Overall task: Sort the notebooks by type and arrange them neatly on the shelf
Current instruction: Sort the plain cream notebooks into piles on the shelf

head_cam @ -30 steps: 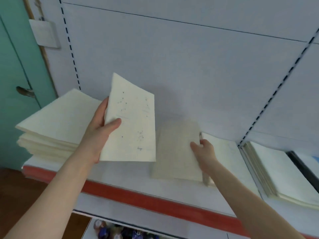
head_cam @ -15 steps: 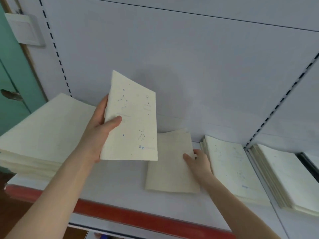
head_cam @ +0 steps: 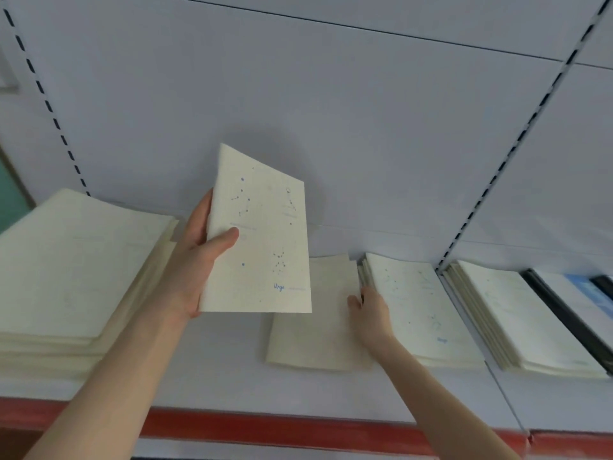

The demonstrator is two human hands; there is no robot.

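Note:
My left hand (head_cam: pixel 195 260) grips a cream notebook with blue constellation print (head_cam: pixel 265 247), held upright above the white shelf (head_cam: pixel 212 380), thumb across its cover. A plain cream notebook (head_cam: pixel 311 327) lies flat on the shelf below and to the right of it. My right hand (head_cam: pixel 373 313) rests at that notebook's right edge, against the left side of a stack of constellation notebooks (head_cam: pixel 421 313); whether its fingers pinch anything is unclear. A tall stack of large cream notebooks (head_cam: pixel 73 277) fills the shelf's left end.
Another cream stack (head_cam: pixel 520 317) lies beyond the slotted upright (head_cam: pixel 497 167), with a black-edged book (head_cam: pixel 570 313) to its right. The shelf's red front strip (head_cam: pixel 282 426) runs along the bottom. The white back panel (head_cam: pixel 331 94) rises behind everything.
The view has shifted right and closer. My right hand slid the plain notebook slightly and stays at its right edge. The left hand still holds its notebook upright.

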